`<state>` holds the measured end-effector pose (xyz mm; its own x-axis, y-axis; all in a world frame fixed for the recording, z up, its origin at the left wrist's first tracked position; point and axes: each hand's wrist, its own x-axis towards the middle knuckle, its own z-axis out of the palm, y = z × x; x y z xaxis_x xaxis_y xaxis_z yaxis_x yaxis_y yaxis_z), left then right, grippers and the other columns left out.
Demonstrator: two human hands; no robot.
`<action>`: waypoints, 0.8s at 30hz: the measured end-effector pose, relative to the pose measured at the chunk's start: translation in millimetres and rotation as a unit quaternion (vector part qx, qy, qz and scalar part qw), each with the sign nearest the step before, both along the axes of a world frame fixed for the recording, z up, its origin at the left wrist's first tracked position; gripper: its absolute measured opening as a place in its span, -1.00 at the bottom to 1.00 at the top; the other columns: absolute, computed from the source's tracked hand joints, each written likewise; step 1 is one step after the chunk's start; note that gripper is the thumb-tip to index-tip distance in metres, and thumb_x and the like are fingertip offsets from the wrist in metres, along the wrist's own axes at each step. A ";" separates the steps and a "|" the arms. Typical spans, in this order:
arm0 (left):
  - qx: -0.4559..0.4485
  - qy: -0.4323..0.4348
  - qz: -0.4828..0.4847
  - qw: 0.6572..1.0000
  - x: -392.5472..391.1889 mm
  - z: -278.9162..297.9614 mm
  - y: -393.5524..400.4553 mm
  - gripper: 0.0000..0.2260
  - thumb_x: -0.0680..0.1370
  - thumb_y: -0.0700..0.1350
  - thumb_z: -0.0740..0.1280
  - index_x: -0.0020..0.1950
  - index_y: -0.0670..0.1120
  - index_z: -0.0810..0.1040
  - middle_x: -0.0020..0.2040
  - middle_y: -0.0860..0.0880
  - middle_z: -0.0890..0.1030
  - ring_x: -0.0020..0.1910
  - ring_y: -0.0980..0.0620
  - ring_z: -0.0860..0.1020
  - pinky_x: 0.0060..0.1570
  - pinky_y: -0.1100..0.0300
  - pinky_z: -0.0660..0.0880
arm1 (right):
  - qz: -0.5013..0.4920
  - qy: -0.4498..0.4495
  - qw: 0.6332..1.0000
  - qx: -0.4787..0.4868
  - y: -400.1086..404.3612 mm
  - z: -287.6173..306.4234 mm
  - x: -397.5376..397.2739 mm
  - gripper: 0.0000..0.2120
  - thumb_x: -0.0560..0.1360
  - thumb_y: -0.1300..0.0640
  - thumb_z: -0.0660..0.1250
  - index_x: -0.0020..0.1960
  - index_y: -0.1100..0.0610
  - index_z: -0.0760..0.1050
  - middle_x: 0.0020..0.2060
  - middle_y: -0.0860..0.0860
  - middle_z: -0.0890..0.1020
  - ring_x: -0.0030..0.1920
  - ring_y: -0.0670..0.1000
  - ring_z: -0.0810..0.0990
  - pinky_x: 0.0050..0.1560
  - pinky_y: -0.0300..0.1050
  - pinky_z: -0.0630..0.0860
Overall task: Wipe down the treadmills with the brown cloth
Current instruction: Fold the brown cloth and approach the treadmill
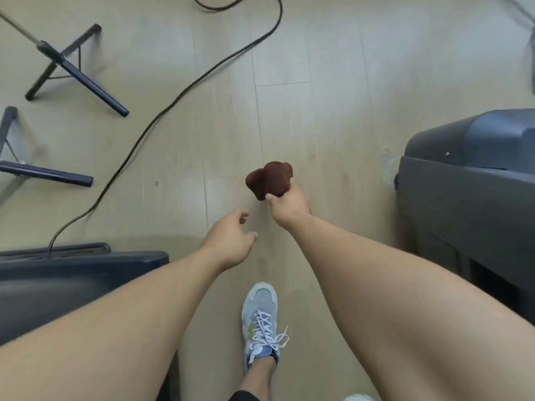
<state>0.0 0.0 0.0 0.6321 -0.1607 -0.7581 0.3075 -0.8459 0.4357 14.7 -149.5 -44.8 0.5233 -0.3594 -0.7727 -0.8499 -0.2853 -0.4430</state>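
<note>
My right hand (289,205) grips a bunched brown cloth (270,180) and holds it out over the pale wood floor, in the middle of the view. My left hand (231,240) hangs in the air a little lower and to the left, fingers loosely curled, holding nothing. A dark grey treadmill (469,183) fills the right side, about an arm's width from the cloth. The dark front part of another treadmill (72,273) lies at the lower left, partly hidden under my left forearm.
A black cable (179,96) snakes across the floor from the top centre down to the left treadmill. Two black tripod stands (75,68) stand at the upper left. My grey sneaker (260,322) is planted on the floor between the two machines.
</note>
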 end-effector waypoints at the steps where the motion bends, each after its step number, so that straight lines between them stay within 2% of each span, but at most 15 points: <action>1: -0.012 0.007 0.014 1.000 -4.1 -5.5 0.0 -0.53 0.61 -0.10 0.38 0.51 -0.03 0.38 0.42 -0.02 0.49 0.35 -0.03 0.49 0.24 0.21 0.38 | -0.019 0.005 1.000 -0.012 -0.5 -5.9 5.8 -0.50 0.62 -0.03 0.33 0.51 0.05 0.32 0.31 0.09 0.56 0.28 0.19 0.55 0.18 -0.04 0.45; 4: -0.018 0.027 0.005 0.999 -21.2 -11.5 5.3 -0.59 0.63 -0.12 0.34 0.49 -0.01 0.41 0.42 0.00 0.49 0.34 -0.01 0.49 0.27 0.20 0.39 | -0.042 0.034 0.997 -0.061 -6.0 -11.7 13.8 -0.75 0.64 0.05 0.31 0.31 0.02 0.47 0.17 0.07 0.60 0.10 0.16 0.56 0.05 -0.09 0.38; 6: -0.009 0.031 -0.007 0.999 -30.7 -16.7 14.1 -0.61 0.63 -0.13 0.32 0.47 -0.01 0.43 0.42 -0.01 0.49 0.37 -0.01 0.47 0.35 0.16 0.37 | -0.025 0.035 0.994 -0.097 -5.8 -7.3 13.2 -0.81 0.65 0.09 0.29 0.25 -0.01 0.51 0.11 0.04 0.62 0.01 0.13 0.52 0.00 -0.11 0.35; 10: 0.025 0.028 -0.008 0.999 -36.2 -5.9 29.6 -0.63 0.64 -0.11 0.31 0.45 0.00 0.45 0.43 0.00 0.49 0.39 -0.02 0.46 0.34 0.15 0.36 | 0.001 -0.007 0.990 -0.140 -5.2 15.8 5.2 -0.85 0.68 0.00 0.24 0.22 -0.04 0.48 0.11 0.00 0.62 0.11 0.12 0.59 -0.01 -0.07 0.32; 13: 0.043 0.016 0.008 0.999 -44.6 26.5 31.4 -0.67 0.68 -0.14 0.23 0.45 -0.02 0.46 0.43 0.00 0.49 0.39 -0.03 0.46 0.34 0.12 0.37 | -0.003 -0.052 0.986 -0.156 -6.9 56.5 -20.2 -0.84 0.68 -0.03 0.20 0.21 -0.04 0.47 0.12 -0.04 0.59 0.10 0.09 0.58 0.00 -0.03 0.35; 17: 0.039 -0.013 0.041 0.998 -46.2 100.8 13.0 -0.71 0.71 -0.14 0.11 0.39 0.00 0.49 0.37 0.02 0.54 0.32 0.00 0.49 0.29 0.13 0.39 | -0.022 -0.078 0.981 -0.178 -11.0 142.4 -68.1 -0.89 0.68 0.02 0.19 0.15 0.00 0.44 0.00 -0.05 0.61 -0.03 0.10 0.55 -0.12 -0.03 0.33; 19: 0.016 -0.035 0.070 0.997 -44.1 152.1 -6.2 -0.74 0.72 -0.03 0.10 0.31 0.03 0.52 0.27 0.03 0.58 0.22 0.01 0.50 0.17 0.12 0.40 | -0.039 -0.091 0.981 -0.168 -11.0 192.8 -93.6 -0.91 0.67 0.03 0.19 0.11 0.01 0.42 -0.07 -0.03 0.64 -0.04 0.14 0.57 -0.14 0.01 0.39; 21: -0.018 -0.052 0.107 0.993 -39.3 209.6 -32.6 -0.76 0.70 0.12 0.12 0.11 0.05 0.52 0.07 0.10 0.60 0.07 0.04 0.52 0.00 0.13 0.36 | -0.065 -0.121 0.980 -0.142 -11.8 249.7 -116.4 -0.95 0.66 0.05 0.22 0.11 -0.03 0.44 -0.10 -0.05 0.65 -0.05 0.12 0.59 -0.11 0.03 0.45; 23: -0.084 -0.011 0.140 0.986 -35.9 269.3 -64.0 -0.65 0.65 0.26 0.16 -0.01 0.03 0.57 -0.08 0.13 0.62 -0.05 0.08 0.55 -0.07 0.14 0.37 | -0.087 -0.156 0.978 -0.111 -16.3 308.9 -141.3 -0.88 0.65 0.10 0.25 0.15 -0.07 0.49 -0.05 -0.13 0.64 -0.02 0.00 0.59 -0.07 -0.05 0.44; 24: -0.121 0.039 0.152 0.980 -36.6 294.1 -77.5 -0.61 0.62 0.29 0.20 0.01 0.02 0.63 -0.09 0.10 0.65 -0.08 0.11 0.57 -0.08 0.16 0.42 | -0.091 -0.178 0.974 -0.104 -19.9 336.5 -155.2 -0.85 0.65 0.14 0.27 0.16 -0.06 0.52 0.01 -0.19 0.63 0.01 -0.10 0.56 -0.03 -0.16 0.42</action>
<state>-36.6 -77.5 294.1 0.6206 -0.1557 -0.7685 0.5689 -0.5851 0.5780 -140.5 -169.5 291.8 0.6569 -0.6015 -0.4546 -0.6986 -0.2587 -0.6671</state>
